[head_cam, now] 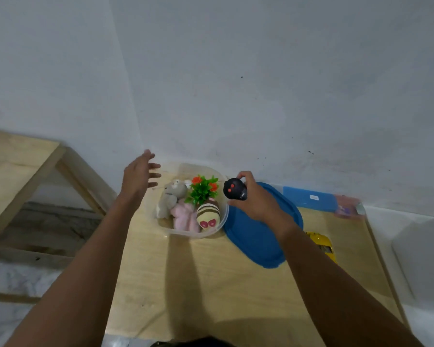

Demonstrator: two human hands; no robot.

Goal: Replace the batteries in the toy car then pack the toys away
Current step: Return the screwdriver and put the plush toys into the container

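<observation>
Only a short strip of white lettering shows on the side of the black remote [233, 189], and it is too small to read. The right hand [258, 204] grasps this remote, thumb and fingers curled round it, its two red buttons turned toward the camera, just above the right rim of the clear tub [193, 236] at centre frame. A white label [313, 197] sits on the blue box [308, 199] against the wall at right; its print is also illegible.

The left hand [138, 177] hovers released, fingers spread, over the tub's upper left edge.

Inside the tub lie a grey plush [171, 196], a pink plush [186, 216], a striped plush [208, 214] and a green plastic plant [202, 191] with orange flowers. A blue lid [256, 236] lies on the wooden table [198, 284], touching the tub's right side.

The yellow toy car [322, 242] rests on the table right of the lid, partly hidden behind the right forearm.
</observation>
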